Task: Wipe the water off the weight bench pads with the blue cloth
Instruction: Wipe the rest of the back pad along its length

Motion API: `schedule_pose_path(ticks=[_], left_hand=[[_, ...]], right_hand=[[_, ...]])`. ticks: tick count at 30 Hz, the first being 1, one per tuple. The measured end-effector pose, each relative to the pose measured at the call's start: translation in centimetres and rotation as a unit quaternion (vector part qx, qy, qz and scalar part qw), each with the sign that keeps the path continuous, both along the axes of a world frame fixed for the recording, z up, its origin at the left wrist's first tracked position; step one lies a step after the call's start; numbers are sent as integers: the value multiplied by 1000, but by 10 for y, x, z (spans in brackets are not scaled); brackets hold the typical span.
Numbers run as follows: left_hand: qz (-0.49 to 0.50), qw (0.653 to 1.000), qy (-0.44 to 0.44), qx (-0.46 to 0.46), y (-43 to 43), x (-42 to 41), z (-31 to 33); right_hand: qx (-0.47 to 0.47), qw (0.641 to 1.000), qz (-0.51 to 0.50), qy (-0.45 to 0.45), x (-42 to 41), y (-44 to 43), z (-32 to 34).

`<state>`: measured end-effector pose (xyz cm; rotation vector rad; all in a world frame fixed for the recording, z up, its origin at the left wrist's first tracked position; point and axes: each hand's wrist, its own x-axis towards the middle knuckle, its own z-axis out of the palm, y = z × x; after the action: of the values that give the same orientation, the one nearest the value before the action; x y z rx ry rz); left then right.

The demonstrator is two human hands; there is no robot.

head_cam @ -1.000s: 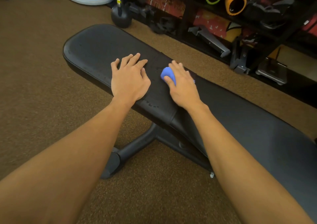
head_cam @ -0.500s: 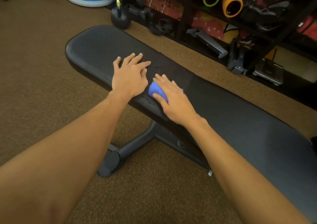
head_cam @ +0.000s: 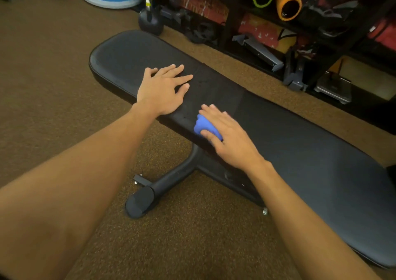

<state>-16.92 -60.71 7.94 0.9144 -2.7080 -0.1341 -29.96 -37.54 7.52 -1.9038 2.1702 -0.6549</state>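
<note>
Your right hand [head_cam: 229, 138] presses the blue cloth [head_cam: 204, 126], fingers nearly straight, at the near edge of the bench pads [head_cam: 310, 151], beside the seam. Cloth: bunched, no clear long axis. Pads run far-left to near-right. Your left hand [head_cam: 162, 91] lies flat, fingers spread, on the left pad.

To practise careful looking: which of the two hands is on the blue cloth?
The right hand presses the blue cloth onto the bench; the left hand lies flat on bare padding, nothing under it.
</note>
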Motion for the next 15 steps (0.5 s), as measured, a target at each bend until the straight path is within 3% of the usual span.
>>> schedule_pose_path(ticks=[4,10,15], left_hand=[[11,1000,15,-1,0,-3,-1],[6,1000,31,-2,-3,-3,-4],[18,999,43,-7,-2,-4,-4]], right_hand=[[-2,990,-134,-35,11,-28,0],[17,998,2,57,21,8,-1],[13,990,-135,-27,20,-2,1]])
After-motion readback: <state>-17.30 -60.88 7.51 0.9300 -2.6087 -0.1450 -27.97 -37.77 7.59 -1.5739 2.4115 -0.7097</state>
